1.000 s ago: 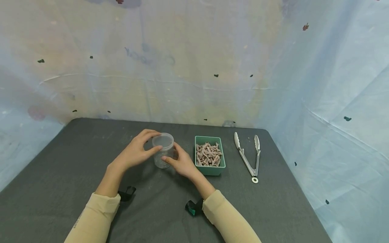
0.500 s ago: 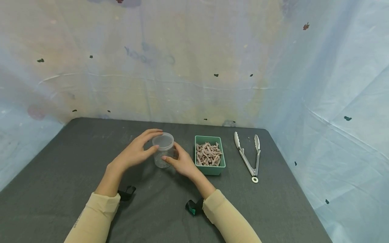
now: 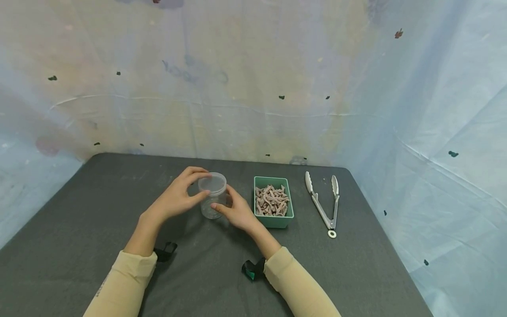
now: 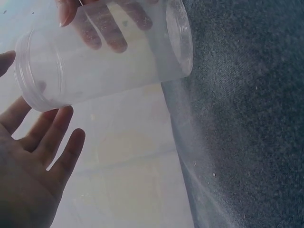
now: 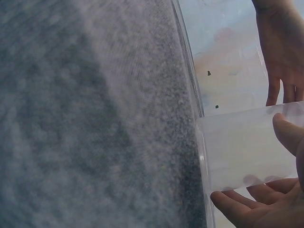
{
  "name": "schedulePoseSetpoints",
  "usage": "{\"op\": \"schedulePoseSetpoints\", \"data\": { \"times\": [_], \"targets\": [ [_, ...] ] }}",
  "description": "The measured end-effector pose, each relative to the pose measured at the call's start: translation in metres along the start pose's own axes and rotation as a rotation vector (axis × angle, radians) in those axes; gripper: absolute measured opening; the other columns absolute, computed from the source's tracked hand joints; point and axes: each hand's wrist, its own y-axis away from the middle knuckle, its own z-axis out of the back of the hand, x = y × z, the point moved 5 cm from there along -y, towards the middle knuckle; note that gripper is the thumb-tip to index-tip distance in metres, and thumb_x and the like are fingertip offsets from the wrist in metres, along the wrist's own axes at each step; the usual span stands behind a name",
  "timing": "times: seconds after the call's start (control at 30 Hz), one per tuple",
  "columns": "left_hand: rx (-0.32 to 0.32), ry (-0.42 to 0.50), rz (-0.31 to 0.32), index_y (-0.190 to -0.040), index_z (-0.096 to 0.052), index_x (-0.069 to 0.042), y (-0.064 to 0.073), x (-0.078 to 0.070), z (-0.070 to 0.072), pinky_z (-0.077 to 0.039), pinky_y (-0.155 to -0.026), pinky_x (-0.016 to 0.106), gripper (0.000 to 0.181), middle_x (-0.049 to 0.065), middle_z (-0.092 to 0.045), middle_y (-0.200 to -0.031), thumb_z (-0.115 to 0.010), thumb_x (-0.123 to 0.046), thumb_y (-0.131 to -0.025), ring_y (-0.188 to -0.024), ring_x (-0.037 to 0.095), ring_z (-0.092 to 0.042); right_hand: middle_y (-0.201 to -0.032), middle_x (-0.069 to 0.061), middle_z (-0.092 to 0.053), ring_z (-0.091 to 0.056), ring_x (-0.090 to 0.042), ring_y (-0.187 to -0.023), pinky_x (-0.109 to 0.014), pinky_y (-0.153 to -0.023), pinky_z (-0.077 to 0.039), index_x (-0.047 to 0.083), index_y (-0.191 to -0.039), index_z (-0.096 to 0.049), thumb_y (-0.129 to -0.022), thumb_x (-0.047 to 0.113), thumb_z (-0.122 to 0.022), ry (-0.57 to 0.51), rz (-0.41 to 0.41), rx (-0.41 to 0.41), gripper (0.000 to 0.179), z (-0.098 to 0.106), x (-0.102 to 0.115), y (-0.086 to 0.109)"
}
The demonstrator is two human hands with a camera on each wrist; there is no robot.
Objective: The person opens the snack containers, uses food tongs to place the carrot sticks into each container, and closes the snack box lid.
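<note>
A clear plastic jar stands upright near the middle of the table, with a translucent lid on its top. My left hand holds the lid from the left, thumb on the near side and fingers around the far rim. From the right, my right hand grips the jar's body, its thumb in front and its fingers behind. In the left wrist view, the right hand's fingers show through the wall of the jar. The right wrist view shows the right thumb and fingers on both sides of the jar.
Right of the jar is a green rectangular container filled with short greyish-brown twisted pieces. Farther right, metal tongs lie spread on the dark table. Plastic sheeting rises behind the table and at the sides.
The left thumb and fingers shift slightly at the lid's rim, drawing back and returning. The jar and right hand stay in place.
</note>
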Motion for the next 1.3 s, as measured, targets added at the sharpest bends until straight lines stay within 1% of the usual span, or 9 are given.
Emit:
{"op": "schedulePoseSetpoints", "data": {
  "times": [0.17, 0.3, 0.37, 0.53, 0.67, 0.93, 1.1, 1.2, 1.3],
  "targets": [
    [-0.039, -0.039, 0.045, -0.141, -0.062, -0.006, -0.0012, 0.0011, -0.0016, -0.045, -0.103, 0.062, 0.053, 0.016, -0.047, -0.143, -0.080, -0.027, -0.095, -0.129, 0.040, -0.050, -0.157, -0.014, -0.048, -0.059, -0.034, -0.133, -0.043, -0.097, -0.057, 0.019, -0.164, -0.032, -0.103, 0.032, -0.069, -0.005, 0.003, 0.002, 0.073, 0.0006, 0.0005, 0.0007],
    [-0.043, -0.053, 0.080, -0.142, -0.061, -0.007, -0.0016, 0.0011, -0.0031, -0.046, -0.101, 0.062, 0.057, 0.017, -0.043, -0.142, -0.081, -0.032, -0.094, -0.127, 0.041, -0.051, -0.157, -0.015, -0.048, -0.059, -0.035, -0.133, -0.045, -0.098, -0.057, 0.018, -0.164, -0.033, -0.103, 0.031, -0.069, -0.003, 0.005, 0.003, 0.072, 0.0011, 0.0010, 0.0014],
    [-0.033, -0.047, 0.078, -0.143, -0.059, -0.006, -0.0015, 0.0004, -0.0035, -0.044, -0.103, 0.065, 0.057, 0.018, -0.041, -0.145, -0.078, -0.032, -0.096, -0.130, 0.042, -0.048, -0.157, -0.015, -0.047, -0.058, -0.035, -0.134, -0.046, -0.098, -0.057, 0.019, -0.164, -0.032, -0.103, 0.032, -0.069, 0.002, 0.001, 0.005, 0.072, 0.0014, 0.0012, 0.0018],
    [0.017, -0.003, 0.019, -0.148, -0.055, -0.005, -0.0005, -0.0003, -0.0046, -0.036, -0.110, 0.068, 0.049, 0.018, -0.038, -0.156, -0.068, -0.023, -0.104, -0.143, 0.043, -0.039, -0.158, -0.014, -0.047, -0.056, -0.035, -0.136, -0.047, -0.100, -0.056, 0.020, -0.165, -0.031, -0.103, 0.035, -0.069, 0.007, -0.019, 0.007, 0.075, 0.0009, 0.0010, 0.0025],
    [0.040, 0.009, 0.007, -0.150, -0.053, -0.006, 0.0005, -0.0016, -0.0045, -0.035, -0.111, 0.069, 0.048, 0.018, -0.040, -0.158, -0.065, -0.021, -0.106, -0.145, 0.044, -0.038, -0.157, -0.013, -0.047, -0.056, -0.035, -0.136, -0.047, -0.100, -0.056, 0.020, -0.165, -0.030, -0.103, 0.034, -0.070, -0.004, -0.018, 0.010, 0.075, 0.0003, 0.0008, 0.0026],
    [-0.005, -0.020, 0.034, -0.144, -0.058, -0.006, -0.0007, -0.0030, -0.0026, -0.041, -0.107, 0.066, 0.049, 0.018, -0.045, -0.150, -0.071, -0.026, -0.102, -0.138, 0.043, -0.045, -0.157, -0.015, -0.047, -0.056, -0.036, -0.136, -0.047, -0.099, -0.056, 0.018, -0.164, -0.031, -0.103, 0.034, -0.069, -0.009, -0.019, 0.009, 0.074, 0.0015, 0.0025, 0.0039],
    [-0.039, -0.041, 0.076, -0.141, -0.061, -0.007, -0.0019, -0.0025, -0.0017, -0.046, -0.103, 0.062, 0.053, 0.015, -0.047, -0.144, -0.077, -0.033, -0.097, -0.130, 0.039, -0.051, -0.158, -0.015, -0.047, -0.057, -0.036, -0.135, -0.048, -0.100, -0.055, 0.018, -0.164, -0.031, -0.103, 0.033, -0.069, -0.018, -0.013, 0.010, 0.073, 0.0014, 0.0034, 0.0035],
    [-0.042, -0.048, 0.099, -0.142, -0.059, -0.007, -0.0020, -0.0006, -0.0020, -0.047, -0.101, 0.061, 0.059, 0.015, -0.046, -0.143, -0.079, -0.037, -0.095, -0.127, 0.038, -0.052, -0.158, -0.014, -0.047, -0.058, -0.035, -0.135, -0.046, -0.099, -0.056, 0.019, -0.164, -0.032, -0.103, 0.032, -0.069, -0.022, -0.008, 0.012, 0.073, 0.0009, 0.0037, 0.0028],
    [-0.036, -0.048, 0.094, -0.144, -0.057, -0.007, -0.0020, 0.0002, -0.0019, -0.044, -0.104, 0.063, 0.059, 0.015, -0.043, -0.147, -0.076, -0.038, -0.097, -0.131, 0.039, -0.049, -0.157, -0.014, -0.047, -0.058, -0.034, -0.134, -0.044, -0.098, -0.057, 0.019, -0.164, -0.032, -0.103, 0.032, -0.069, -0.025, -0.009, 0.012, 0.072, 0.0011, 0.0036, 0.0024]
  ]
}}
